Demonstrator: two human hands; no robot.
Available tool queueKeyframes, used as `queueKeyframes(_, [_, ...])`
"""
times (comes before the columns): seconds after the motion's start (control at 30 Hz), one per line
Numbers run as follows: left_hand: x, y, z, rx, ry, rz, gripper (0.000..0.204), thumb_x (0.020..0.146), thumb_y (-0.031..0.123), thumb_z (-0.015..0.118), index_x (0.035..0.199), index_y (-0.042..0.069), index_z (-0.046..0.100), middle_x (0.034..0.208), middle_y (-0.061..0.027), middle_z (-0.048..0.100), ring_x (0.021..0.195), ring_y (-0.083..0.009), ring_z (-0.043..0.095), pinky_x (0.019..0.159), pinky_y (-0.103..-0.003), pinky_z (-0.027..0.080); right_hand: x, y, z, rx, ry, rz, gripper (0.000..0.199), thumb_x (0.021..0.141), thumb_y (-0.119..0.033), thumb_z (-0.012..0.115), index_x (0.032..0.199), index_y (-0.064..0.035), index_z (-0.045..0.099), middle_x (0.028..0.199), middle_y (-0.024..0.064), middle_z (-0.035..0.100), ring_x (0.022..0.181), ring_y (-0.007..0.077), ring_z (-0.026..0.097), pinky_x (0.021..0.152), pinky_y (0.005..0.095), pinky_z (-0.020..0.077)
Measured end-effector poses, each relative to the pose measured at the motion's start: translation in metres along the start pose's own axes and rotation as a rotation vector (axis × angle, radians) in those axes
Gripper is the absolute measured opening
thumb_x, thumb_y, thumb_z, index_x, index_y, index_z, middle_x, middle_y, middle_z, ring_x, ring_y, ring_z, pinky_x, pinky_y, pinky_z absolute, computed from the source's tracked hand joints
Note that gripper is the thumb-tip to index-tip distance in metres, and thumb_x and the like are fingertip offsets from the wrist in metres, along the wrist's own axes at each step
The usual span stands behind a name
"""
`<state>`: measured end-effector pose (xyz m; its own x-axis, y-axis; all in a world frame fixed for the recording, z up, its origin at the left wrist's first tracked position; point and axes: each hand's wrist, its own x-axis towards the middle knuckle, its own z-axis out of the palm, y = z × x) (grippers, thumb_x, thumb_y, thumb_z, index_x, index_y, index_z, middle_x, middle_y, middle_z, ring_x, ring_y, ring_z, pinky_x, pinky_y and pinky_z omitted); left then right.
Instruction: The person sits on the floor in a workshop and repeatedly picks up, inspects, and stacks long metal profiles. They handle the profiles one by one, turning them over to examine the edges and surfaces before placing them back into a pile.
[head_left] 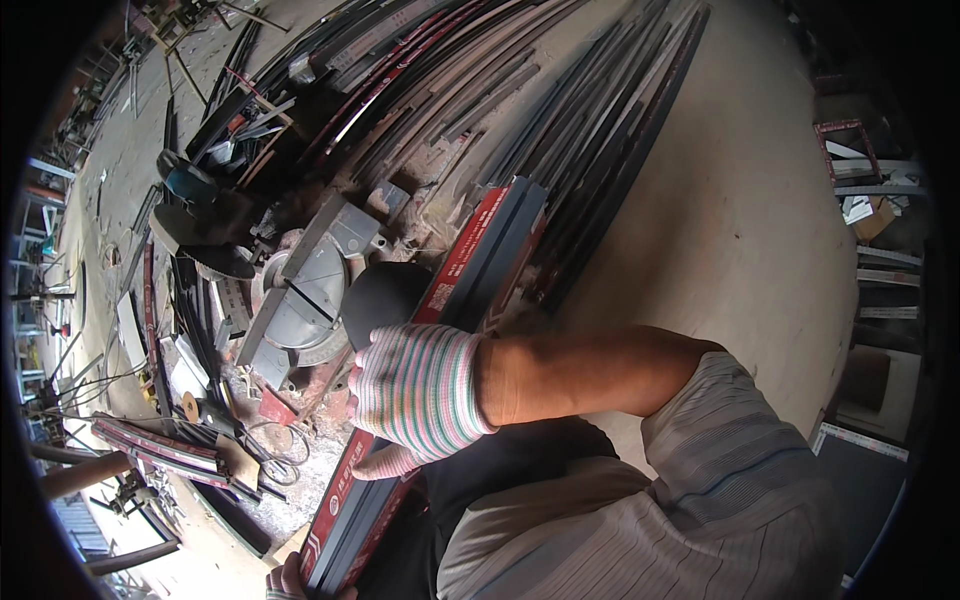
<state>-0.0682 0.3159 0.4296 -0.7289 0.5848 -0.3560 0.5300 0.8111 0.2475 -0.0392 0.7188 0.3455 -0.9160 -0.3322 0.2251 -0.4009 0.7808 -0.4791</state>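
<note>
A long dark grey profile [497, 250] with red printed film along its sides slants across my lap, its far end up beyond my knee. My right hand [415, 390], in a striped knit glove with bare fingertips, lies across the middle of the profile with its fingers curled over the far side and the thumb against the near part. At the lower edge my left hand [288, 578] is wrapped around the near end, mostly cut off by the picture. Left of the profile stands a mitre saw [310, 305] with a round metal base.
The saw's blade [218, 262] and teal motor housing [188, 185] are at the left. Many long profiles [600, 120] lie on the floor ahead. Offcuts [165, 450], a cable [285, 450] and pale sawdust surround the saw. Shelving with frames [850, 150] stands at the far right.
</note>
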Motion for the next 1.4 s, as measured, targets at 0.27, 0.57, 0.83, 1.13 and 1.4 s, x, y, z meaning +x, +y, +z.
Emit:
queueKeyframes(0.27, [0.001,0.003,0.000,-0.022,-0.036,-0.023,0.081,0.075,0.024,0.090,0.142,-0.001,0.053,0.122,-0.0231,0.058,0.111,-0.0399,0.059,0.096,-0.051,0.051,0.001,0.002,-0.003,0.061,-0.068,0.038,0.065,0.094,-0.066,0.058,0.077,-0.0051,0.072,0.074,0.0121,0.069,0.071,0.0310,0.067,0.069,0.0428,0.0494])
queueKeyframes(0.57, [0.001,0.002,-0.002,-0.009,-0.042,-0.003,0.082,0.076,0.022,0.090,0.145,0.000,0.051,0.124,-0.0235,0.058,0.112,-0.0403,0.060,0.097,-0.051,0.051,-0.003,0.004,0.005,0.067,-0.009,0.034,0.063,0.094,-0.065,0.059,0.081,-0.0049,0.073,0.075,0.0113,0.069,0.069,0.0305,0.066,0.068,0.0418,0.0492])
queueKeyframes(0.83, [0.001,0.004,-0.003,-0.001,-0.049,-0.004,0.083,0.076,0.021,0.089,0.146,0.000,0.050,0.127,-0.0239,0.057,0.115,-0.0412,0.060,0.098,-0.051,0.052,-0.002,0.002,0.003,0.024,-0.033,0.057,0.062,0.094,-0.065,0.059,0.083,-0.0054,0.073,0.076,0.0113,0.069,0.069,0.0292,0.066,0.068,0.0411,0.0492])
queueKeyframes(1.13, [0.000,0.001,-0.001,0.031,-0.047,0.023,0.084,0.074,0.019,0.090,0.146,0.001,0.050,0.127,-0.0242,0.056,0.115,-0.0413,0.059,0.097,-0.052,0.051,-0.004,0.004,0.007,0.067,0.067,0.034,0.064,0.094,-0.065,0.058,0.087,-0.0040,0.075,0.077,0.0126,0.071,0.069,0.0294,0.067,0.068,0.0411,0.0499])
queueKeyframes(1.4, [-0.001,0.005,-0.002,-0.011,-0.061,-0.026,0.083,0.075,0.019,0.089,0.147,0.000,0.050,0.126,-0.0235,0.056,0.114,-0.0409,0.059,0.097,-0.051,0.051,-0.003,0.004,0.003,0.071,-0.048,0.063,0.061,0.093,-0.063,0.060,0.085,-0.0036,0.074,0.077,0.0124,0.071,0.070,0.0294,0.068,0.068,0.0407,0.0506])
